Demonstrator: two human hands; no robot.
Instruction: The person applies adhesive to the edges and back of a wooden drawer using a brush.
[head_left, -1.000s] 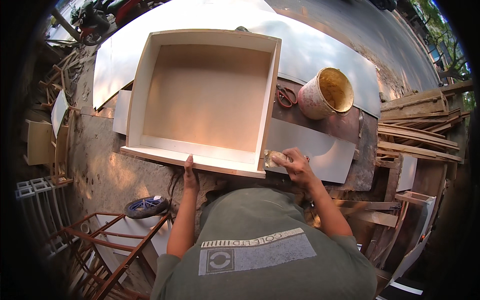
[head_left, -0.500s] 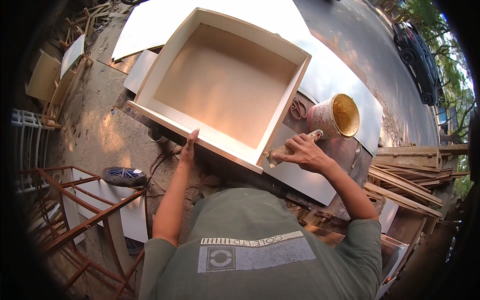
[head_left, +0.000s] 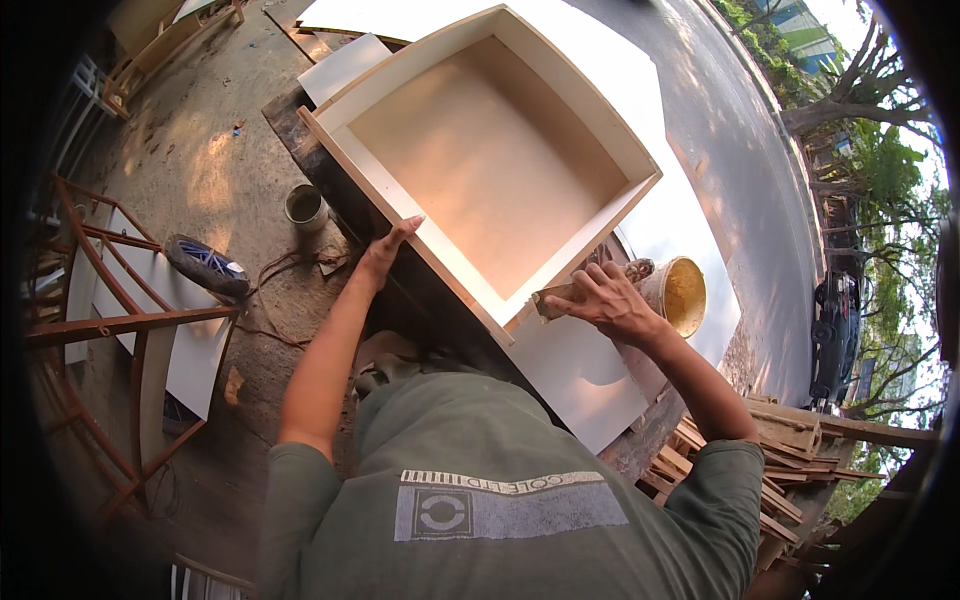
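An open wooden drawer [head_left: 490, 170] with pale inner walls and a tan bottom lies tilted across the work surface. My left hand [head_left: 385, 250] grips its near wall, thumb over the top edge and the other fingers hidden below. In my right hand [head_left: 607, 300] is a flat, residue-caked brush [head_left: 553, 301], its tip at the drawer's near right corner; whether the tip touches the wood I cannot tell. Just beyond that hand, a tipped bucket [head_left: 683, 297] smeared with yellowish paste shows its open mouth.
White sheets [head_left: 575, 385] lie under and beyond the drawer. A small can [head_left: 305, 207] stands on the ground at left, near cables and a wheel [head_left: 207, 266]. Brown metal frames [head_left: 130, 325] fill the lower left. Wood strips [head_left: 785, 470] are piled at right; a road runs beyond.
My view has turned, so the surroundings shift and rotate clockwise. Both hands keep their holds, and the brush stays by the drawer's near right corner.
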